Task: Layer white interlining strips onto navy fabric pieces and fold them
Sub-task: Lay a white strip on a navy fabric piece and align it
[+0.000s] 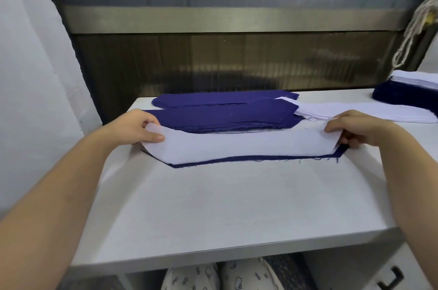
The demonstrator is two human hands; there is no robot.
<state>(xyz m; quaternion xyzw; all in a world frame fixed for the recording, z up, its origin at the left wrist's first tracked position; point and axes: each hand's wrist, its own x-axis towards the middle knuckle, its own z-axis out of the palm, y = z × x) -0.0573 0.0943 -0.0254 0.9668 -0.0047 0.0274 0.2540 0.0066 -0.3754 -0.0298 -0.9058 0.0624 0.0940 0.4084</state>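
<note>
Head view: the left hand [139,128] and right hand [355,129], well apart, each pinch one end of the long white interlining strip [248,147]. The strip lies over a long navy fabric piece [237,161] on the white table [213,206], its far edge lifted. Navy shows only along the near edge, so uneven tension could skew or crease the strip. The hands could also nudge the stack of navy pieces [225,116] just behind.

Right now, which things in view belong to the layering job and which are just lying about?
Job: white interlining strip, navy piece under it, navy stack, white strip stack, navy-and-white pile.
Lying about: cream cord bundle, patterned cloth below the table.
</note>
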